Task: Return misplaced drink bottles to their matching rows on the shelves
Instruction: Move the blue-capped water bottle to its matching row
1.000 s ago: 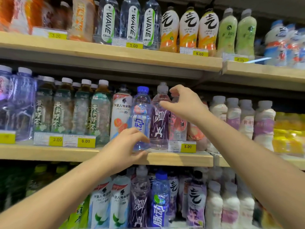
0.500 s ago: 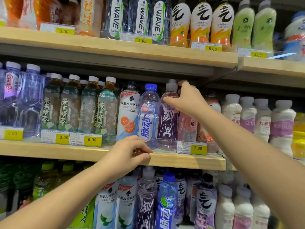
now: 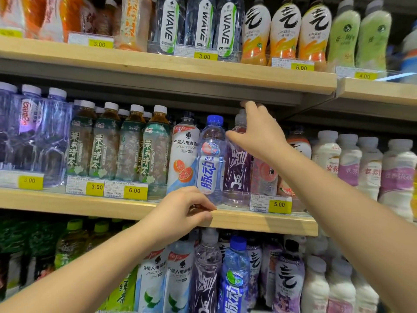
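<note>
Your right hand [image 3: 259, 136] is up at the neck of the purple-labelled bottle [image 3: 237, 175] in the centre of the frame. Its thumb lies across the bottle's shoulder and its fingers rise behind the grey cap (I cannot tell whether they actually clamp it). Your left hand [image 3: 180, 208], fingers curled, pinches the clear rail [image 3: 237, 201] on the middle shelf [image 3: 67, 203], just below the blue-capped bottle [image 3: 212, 159]. That bottle stands upright between the purple one and a white grapefruit ACTIVE bottle [image 3: 182, 154].
</note>
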Demonstrator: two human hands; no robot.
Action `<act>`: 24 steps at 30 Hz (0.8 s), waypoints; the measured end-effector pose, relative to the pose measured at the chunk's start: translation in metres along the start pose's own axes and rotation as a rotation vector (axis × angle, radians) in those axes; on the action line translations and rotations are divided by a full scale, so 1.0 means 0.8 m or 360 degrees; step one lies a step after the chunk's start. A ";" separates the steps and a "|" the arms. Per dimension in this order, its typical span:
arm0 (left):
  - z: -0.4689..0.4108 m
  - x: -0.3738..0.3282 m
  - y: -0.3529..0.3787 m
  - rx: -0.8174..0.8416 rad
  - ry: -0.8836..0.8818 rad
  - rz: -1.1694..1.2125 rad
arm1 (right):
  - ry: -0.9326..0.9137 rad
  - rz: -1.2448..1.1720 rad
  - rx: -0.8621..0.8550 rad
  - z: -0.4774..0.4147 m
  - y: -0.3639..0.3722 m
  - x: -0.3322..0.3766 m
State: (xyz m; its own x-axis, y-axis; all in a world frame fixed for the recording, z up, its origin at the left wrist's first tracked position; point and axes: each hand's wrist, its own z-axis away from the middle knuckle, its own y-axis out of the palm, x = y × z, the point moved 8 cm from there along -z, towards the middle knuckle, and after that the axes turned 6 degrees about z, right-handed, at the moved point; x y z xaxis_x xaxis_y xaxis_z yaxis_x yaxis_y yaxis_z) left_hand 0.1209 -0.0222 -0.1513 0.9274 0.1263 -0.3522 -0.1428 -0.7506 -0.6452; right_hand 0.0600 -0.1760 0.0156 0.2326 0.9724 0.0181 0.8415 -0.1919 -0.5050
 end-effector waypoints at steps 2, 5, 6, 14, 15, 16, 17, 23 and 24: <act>0.000 -0.001 -0.002 0.0042 -0.0004 -0.0010 | -0.0065 -0.0020 -0.0019 0.000 -0.002 0.010; -0.002 -0.004 -0.008 0.0121 0.0004 -0.0012 | -0.0168 -0.0053 0.0003 -0.001 -0.002 0.025; -0.002 -0.004 -0.010 0.0148 0.0011 -0.0011 | -0.0188 -0.0062 0.0049 -0.002 0.001 0.029; 0.003 0.002 -0.017 0.0079 0.0092 -0.0011 | -0.0028 -0.0204 0.0387 -0.006 0.043 0.040; 0.004 0.003 -0.017 0.0059 0.0106 -0.0009 | -0.0006 -0.0244 0.0405 -0.006 0.045 0.039; 0.005 0.004 -0.017 0.0048 0.0119 -0.0017 | 0.0015 -0.0281 0.0420 -0.006 0.047 0.038; 0.006 0.004 -0.016 0.0043 0.0126 -0.0022 | 0.0031 -0.0300 0.0418 -0.006 0.047 0.037; 0.006 0.005 -0.015 0.0030 0.0100 -0.0023 | 0.0047 -0.0441 0.0384 0.000 0.032 0.037; 0.006 0.005 -0.015 0.0033 0.0097 -0.0029 | 0.0046 -0.0463 0.0387 0.003 0.030 0.037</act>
State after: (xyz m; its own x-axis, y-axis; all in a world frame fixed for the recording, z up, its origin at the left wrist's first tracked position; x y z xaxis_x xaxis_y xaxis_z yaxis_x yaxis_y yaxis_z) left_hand 0.1244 -0.0093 -0.1481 0.9492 0.0996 -0.2986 -0.1323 -0.7346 -0.6655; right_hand 0.0857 -0.1516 0.0017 0.0177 0.9768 0.2135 0.7349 0.1320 -0.6653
